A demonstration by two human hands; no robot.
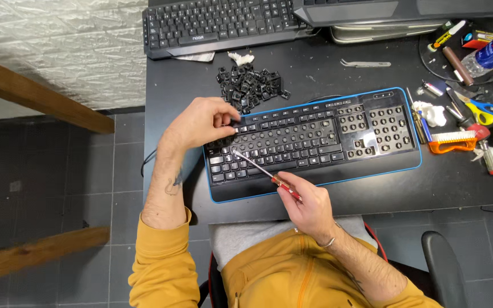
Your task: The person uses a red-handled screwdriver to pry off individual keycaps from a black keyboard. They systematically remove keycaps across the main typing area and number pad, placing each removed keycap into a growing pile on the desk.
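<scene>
The keyboard (315,142) is laid mid-desk. Behind its left end a heap of loose keycaps (249,85) is piled; further behind, a second keyboard (218,25) is set. To its right, a brush (453,141) and, seemingly, scissors (477,108) are scattered.

Left hand (203,121): arm extended forward, sleeve pushed up, forearm bare, fingers curled, thumb and fingertips pinched together. Right hand (310,203): forearm angled inward, wrist bent, fingers closed in grip, knuckles up.
</scene>
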